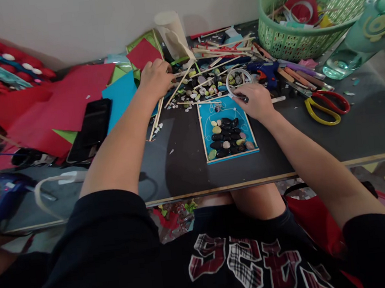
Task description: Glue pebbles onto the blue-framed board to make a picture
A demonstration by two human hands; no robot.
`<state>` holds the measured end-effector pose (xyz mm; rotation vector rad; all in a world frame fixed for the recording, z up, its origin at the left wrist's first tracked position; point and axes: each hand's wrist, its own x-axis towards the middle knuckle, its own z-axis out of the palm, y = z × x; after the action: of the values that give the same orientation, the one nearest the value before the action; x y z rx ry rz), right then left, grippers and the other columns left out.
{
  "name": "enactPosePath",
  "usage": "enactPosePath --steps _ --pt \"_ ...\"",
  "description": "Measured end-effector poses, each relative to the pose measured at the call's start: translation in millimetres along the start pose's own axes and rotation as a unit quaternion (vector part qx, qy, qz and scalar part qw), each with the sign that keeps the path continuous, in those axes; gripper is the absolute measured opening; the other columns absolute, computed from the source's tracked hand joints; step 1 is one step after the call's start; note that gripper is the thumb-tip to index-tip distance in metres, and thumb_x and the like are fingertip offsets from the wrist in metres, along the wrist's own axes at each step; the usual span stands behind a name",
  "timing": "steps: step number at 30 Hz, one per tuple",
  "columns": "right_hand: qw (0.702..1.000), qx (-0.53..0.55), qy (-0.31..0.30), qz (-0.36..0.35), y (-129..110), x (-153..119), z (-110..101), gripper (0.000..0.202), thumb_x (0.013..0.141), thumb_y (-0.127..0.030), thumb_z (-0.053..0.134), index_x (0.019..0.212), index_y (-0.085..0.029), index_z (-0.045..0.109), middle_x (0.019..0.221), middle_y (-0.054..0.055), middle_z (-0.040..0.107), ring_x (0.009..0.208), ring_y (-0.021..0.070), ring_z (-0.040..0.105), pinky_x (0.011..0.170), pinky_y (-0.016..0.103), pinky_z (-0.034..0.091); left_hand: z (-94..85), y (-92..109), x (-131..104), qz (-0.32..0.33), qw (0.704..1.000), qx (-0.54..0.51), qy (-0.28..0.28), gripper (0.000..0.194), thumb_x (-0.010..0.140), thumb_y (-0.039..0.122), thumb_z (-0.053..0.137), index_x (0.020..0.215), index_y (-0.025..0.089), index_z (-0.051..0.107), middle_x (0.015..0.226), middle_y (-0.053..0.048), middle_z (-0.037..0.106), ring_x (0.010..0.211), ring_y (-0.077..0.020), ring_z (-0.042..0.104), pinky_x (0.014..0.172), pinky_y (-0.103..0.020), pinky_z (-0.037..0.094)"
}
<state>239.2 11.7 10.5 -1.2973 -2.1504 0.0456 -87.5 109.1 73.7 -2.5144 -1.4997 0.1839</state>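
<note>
My right hand (255, 100) is closed on a white roll of tape (229, 84), its ring standing above the pile of stones. Just below that hand lies a blue card (225, 113) edged with thin wooden sticks, bearing rows of black and pale pebbles (225, 137). Over at the left of the pile, my left hand (156, 78) reaches in among wooden sticks (181, 83) and coloured paper. Its fingers are curled down, and what they hold, if anything, is hidden. Loose polished stones (210, 89) lie between the two hands.
A green basket (305, 40) of scraps and a water bottle (347, 50) stand at the back right. Scissors (326, 107) and a blue glue gun (267, 73) lie nearby. Red paper (60, 98), a phone (96, 122) and another glue gun (8, 193) are at left.
</note>
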Motion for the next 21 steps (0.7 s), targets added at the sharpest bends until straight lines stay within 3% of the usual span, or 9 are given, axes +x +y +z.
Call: enactPosePath --steps 4,8,10,12,17,21 --pt "1.0 -0.007 0.003 -0.007 1.0 0.1 1.4 0.02 0.095 -0.029 0.06 0.104 -0.02 0.075 0.103 0.011 0.077 0.098 0.0308 0.071 0.087 0.043 0.052 4.9 3.5 1.3 0.008 0.998 -0.054 0.01 0.049 0.104 0.043 0.035 0.121 0.016 0.072 0.152 -0.012 0.048 0.142 -0.0328 0.032 0.119 -0.055 0.034" --pt "1.0 -0.01 0.007 -0.004 1.3 -0.3 1.5 0.018 0.094 -0.029 0.061 0.102 -0.021 0.076 0.103 0.011 0.078 0.097 0.0309 0.072 0.087 0.043 0.054 19.3 6.4 12.1 0.014 0.992 -0.119 -0.028 0.05 0.102 0.049 0.035 0.134 0.032 0.068 0.14 -0.005 0.063 0.139 -0.0337 0.045 0.115 -0.055 0.038" --pt "1.0 -0.01 0.011 -0.001 1.5 -0.5 1.3 0.018 0.094 -0.029 0.062 0.102 -0.021 0.076 0.104 0.011 0.078 0.097 0.0313 0.072 0.087 0.043 0.054 25.6 6.4 17.5 -0.009 0.989 -0.142 -0.034 0.054 0.101 0.051 0.031 0.138 0.033 0.066 0.136 -0.004 0.066 0.133 -0.0329 0.052 0.108 -0.052 0.044" --pt "1.0 -0.01 0.012 -0.001 1.7 -0.6 1.4 0.018 0.094 -0.029 0.062 0.102 -0.021 0.076 0.104 0.011 0.078 0.097 0.0315 0.072 0.087 0.043 0.054 28.2 6.1 21.3 -0.051 0.986 -0.157 -0.007 0.063 0.1 0.056 0.024 0.141 0.03 0.063 0.139 -0.004 0.064 0.13 -0.0309 0.054 0.104 -0.05 0.047" --pt "1.0 -0.012 0.017 -0.003 3.4 -1.0 1.9 0.019 0.094 -0.03 0.062 0.102 -0.021 0.076 0.104 0.011 0.078 0.097 0.0309 0.072 0.087 0.043 0.055 21.0 9.7 29.1 -0.153 0.975 -0.155 0.054 0.09 0.093 0.079 0.005 0.142 0.028 0.061 0.131 -0.001 0.069 0.138 -0.0303 0.038 0.108 -0.054 0.04" --pt "1.0 -0.009 0.016 -0.005 3.8 -1.0 1.5 0.02 0.094 -0.03 0.061 0.102 -0.02 0.076 0.103 0.01 0.078 0.097 0.0302 0.072 0.088 0.042 0.054 10.3 19.8 34.9 -0.174 0.978 -0.107 0.037 0.091 0.094 0.079 0.003 0.137 0.026 0.063 0.154 0.001 0.05 0.139 -0.0269 0.028 0.11 -0.051 0.035"
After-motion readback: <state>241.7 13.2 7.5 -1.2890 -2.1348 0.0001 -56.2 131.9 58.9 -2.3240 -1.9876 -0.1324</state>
